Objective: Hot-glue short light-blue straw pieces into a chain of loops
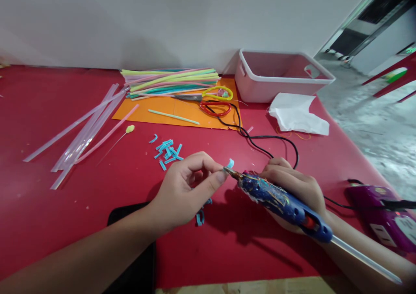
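My left hand [183,192] pinches a small light-blue piece of pipe cleaner [230,163] between thumb and forefinger; its curled end sticks out past the fingertips. My right hand [294,183] is wrapped round a blue hot glue gun [273,196], crusted with dried glue. The metal nozzle points left and meets or nearly meets the pinched piece; the exact contact is hidden. A clear glue stick [365,259] juts from the gun's rear. Beyond my left hand lies a pile of cut blue pieces [168,151]. A few bent blue pieces [200,217] lie below that hand.
Scissors [216,93] and pipe cleaners [169,82] rest on orange card [139,112]. Spare glue sticks [82,140] lie left. A pink bin [269,88], white paper [297,116] and a purple power strip [373,216] occupy the right. A black cord [266,136] loops across the red table.
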A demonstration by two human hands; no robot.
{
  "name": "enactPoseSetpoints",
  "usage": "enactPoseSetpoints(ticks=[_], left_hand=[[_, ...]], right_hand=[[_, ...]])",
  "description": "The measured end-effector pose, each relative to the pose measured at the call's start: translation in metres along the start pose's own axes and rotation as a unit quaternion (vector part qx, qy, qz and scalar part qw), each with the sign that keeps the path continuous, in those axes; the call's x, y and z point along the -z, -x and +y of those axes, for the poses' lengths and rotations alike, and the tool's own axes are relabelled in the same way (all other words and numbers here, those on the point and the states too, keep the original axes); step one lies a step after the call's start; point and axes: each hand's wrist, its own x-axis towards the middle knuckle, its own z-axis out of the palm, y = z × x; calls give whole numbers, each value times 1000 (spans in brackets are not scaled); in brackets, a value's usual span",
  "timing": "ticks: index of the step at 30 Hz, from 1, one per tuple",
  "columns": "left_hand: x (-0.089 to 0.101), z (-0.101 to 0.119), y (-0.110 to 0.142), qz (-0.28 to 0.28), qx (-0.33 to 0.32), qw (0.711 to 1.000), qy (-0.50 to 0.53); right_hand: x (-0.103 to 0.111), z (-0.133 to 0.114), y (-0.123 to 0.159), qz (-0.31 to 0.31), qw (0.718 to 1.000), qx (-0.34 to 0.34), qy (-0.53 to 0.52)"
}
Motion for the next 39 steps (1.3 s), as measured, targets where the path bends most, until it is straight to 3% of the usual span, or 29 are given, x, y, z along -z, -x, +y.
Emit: enactPoseSetpoints(ticks=[32,39], left_hand=[[-1,1,-4,31,-67,997,-16],[-1,1,-2,29,-50,998,-20]], right_hand=[[4,-4,-4,24,999,-8,34],[1,-5,-1,36,998,-38,45]])
